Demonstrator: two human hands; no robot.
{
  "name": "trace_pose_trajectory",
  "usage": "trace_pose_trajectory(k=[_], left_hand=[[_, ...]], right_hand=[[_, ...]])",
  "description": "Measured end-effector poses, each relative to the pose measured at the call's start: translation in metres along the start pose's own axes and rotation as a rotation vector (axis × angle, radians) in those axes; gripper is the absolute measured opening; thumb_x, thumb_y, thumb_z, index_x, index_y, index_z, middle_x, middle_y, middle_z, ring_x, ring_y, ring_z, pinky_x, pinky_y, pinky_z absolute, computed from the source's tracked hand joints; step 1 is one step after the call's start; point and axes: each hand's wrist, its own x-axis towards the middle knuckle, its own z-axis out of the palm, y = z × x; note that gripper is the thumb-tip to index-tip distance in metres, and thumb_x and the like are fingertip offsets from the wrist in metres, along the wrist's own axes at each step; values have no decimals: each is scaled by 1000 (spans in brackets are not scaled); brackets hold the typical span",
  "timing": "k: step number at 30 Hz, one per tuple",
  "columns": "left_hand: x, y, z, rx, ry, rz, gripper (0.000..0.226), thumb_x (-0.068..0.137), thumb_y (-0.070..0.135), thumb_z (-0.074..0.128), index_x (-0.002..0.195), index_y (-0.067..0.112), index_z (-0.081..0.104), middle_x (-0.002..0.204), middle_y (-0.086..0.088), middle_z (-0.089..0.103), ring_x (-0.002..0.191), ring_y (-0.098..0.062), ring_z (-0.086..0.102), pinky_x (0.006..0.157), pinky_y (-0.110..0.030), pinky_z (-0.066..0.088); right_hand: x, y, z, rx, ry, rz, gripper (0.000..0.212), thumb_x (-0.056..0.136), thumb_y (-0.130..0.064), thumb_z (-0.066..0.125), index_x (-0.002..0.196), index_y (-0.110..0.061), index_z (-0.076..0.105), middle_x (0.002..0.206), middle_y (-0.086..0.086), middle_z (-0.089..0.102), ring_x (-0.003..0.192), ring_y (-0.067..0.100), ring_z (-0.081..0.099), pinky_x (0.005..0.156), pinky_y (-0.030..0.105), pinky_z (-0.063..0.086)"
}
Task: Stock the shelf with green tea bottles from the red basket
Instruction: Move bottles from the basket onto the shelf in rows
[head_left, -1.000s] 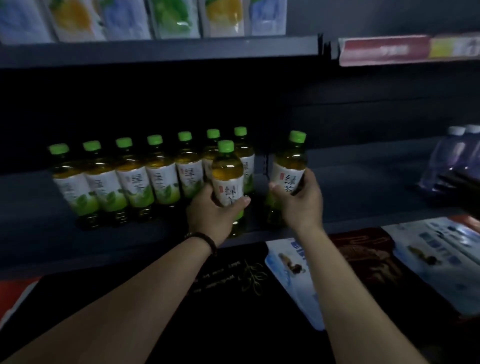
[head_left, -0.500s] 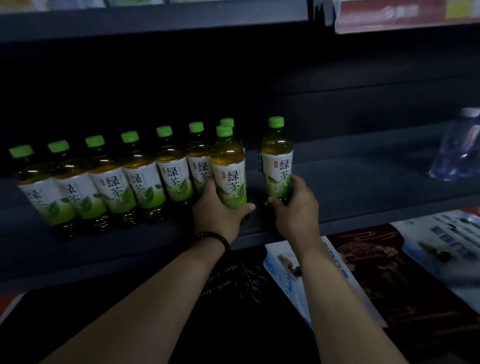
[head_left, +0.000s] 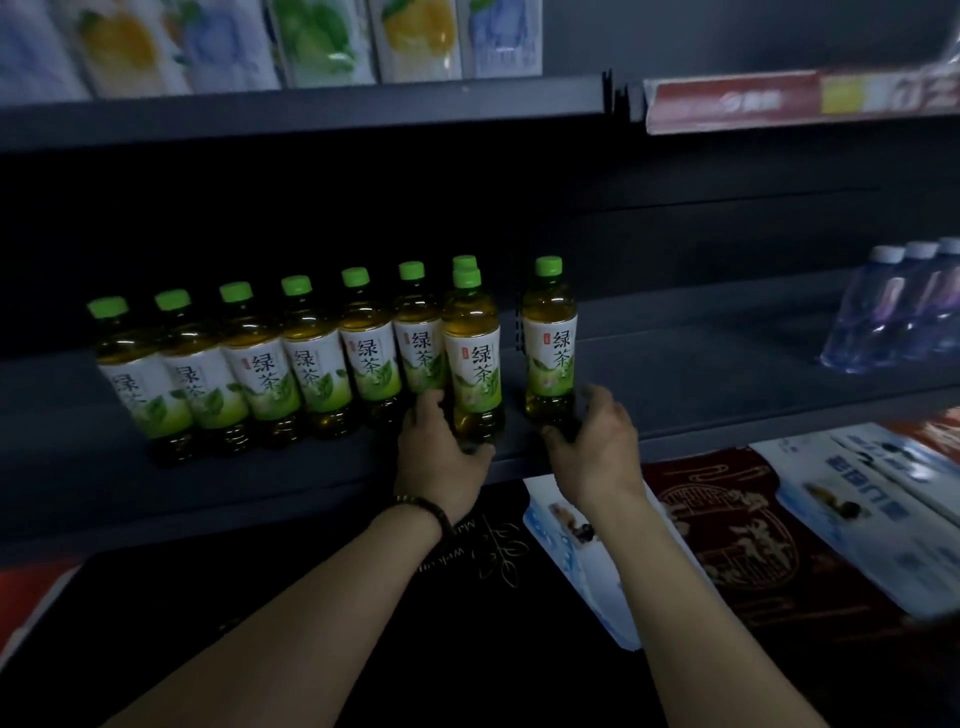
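Note:
Several green tea bottles with green caps and white-green labels stand in a row on the dark shelf. My left hand grips the base of one bottle, which stands upright at the row's right end, in front of another bottle. My right hand curls round the base of a separate bottle that stands a little to the right, with a gap between the two. The red basket is not in view.
Clear water bottles stand at the shelf's far right, with bare shelf between them and the tea. Packets fill the shelf above. Flat printed packs lie below the shelf edge. A red edge shows at lower left.
Both hands have slid down from the labels to the bottle bases. The two bottles now stand upright on the shelf, the right one set further back.

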Motion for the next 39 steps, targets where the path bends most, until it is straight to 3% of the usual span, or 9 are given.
trace_pose_trajectory(k=[4, 10, 12, 15, 20, 25, 29, 35, 39], left_hand=[[-58, -10, -49, 84, -111, 87, 53, 90, 24, 83, 135, 30, 54, 133, 4, 60, 124, -15, 61, 109, -38, 54], [-156, -44, -137, 330, -654, -7, 51, 94, 49, 76, 140, 37, 57, 130, 15, 59, 111, 0, 60, 94, -16, 51], [-184, -55, -161, 413, -737, -19, 46, 95, 49, 76, 137, 37, 63, 129, 14, 64, 109, -1, 64, 95, -18, 54], [-224, -75, -180, 520, -804, -47, 37, 93, 52, 75, 127, 37, 70, 122, 16, 70, 109, -4, 68, 99, -23, 56], [-294, -128, -166, 588, -920, -141, 28, 92, 46, 70, 118, 35, 74, 122, 7, 75, 111, -14, 72, 96, -28, 57], [-338, -177, -146, 688, -1088, -248, 36, 96, 43, 70, 124, 21, 75, 131, -7, 76, 122, -27, 71, 99, -34, 56], [-345, -213, -148, 736, -1144, -323, 42, 91, 53, 71, 119, 22, 79, 123, -4, 78, 117, -24, 72, 100, -35, 57], [-348, -253, -152, 834, -1197, -364, 58, 92, 64, 63, 128, 20, 73, 140, -7, 69, 126, -30, 66, 108, -43, 54], [-353, -266, -151, 836, -1295, -457, 46, 104, 43, 61, 134, 10, 71, 145, -14, 66, 131, -31, 64, 108, -38, 52]], right_hand=[[-48, -15, -18, -81, -102, -13, 47, 95, -24, 74, 136, -10, 57, 129, 13, 62, 119, 32, 60, 96, 37, 50], [-122, -40, -38, -165, -463, -16, 31, 98, -36, 72, 123, -20, 66, 108, 0, 71, 94, 17, 66, 71, 23, 49], [-152, -45, -37, -177, -576, -18, 26, 99, -37, 70, 120, -21, 68, 103, -6, 67, 90, 11, 63, 66, 16, 45], [-202, -47, -25, -178, -769, 32, 21, 101, -34, 67, 119, -23, 72, 111, -3, 69, 100, 14, 65, 81, 24, 48], [-289, -25, 26, -195, -939, 148, 15, 99, -27, 67, 107, -23, 78, 102, 0, 78, 95, 19, 74, 84, 32, 57], [-368, 44, 58, -381, -972, 303, 27, 90, -29, 76, 116, -21, 76, 118, 2, 76, 113, 19, 70, 89, 19, 47], [-405, 74, 70, -416, -1043, 425, 15, 85, -26, 81, 91, -19, 69, 94, 0, 70, 85, 18, 66, 71, 24, 48], [-418, 78, 126, -447, -1209, 413, 25, 85, -28, 79, 105, -14, 79, 106, 10, 78, 97, 23, 75, 75, 28, 55], [-456, 68, 174, -430, -1433, 340, 47, 90, -35, 78, 135, -22, 69, 130, 7, 70, 115, 22, 67, 99, 30, 52]])
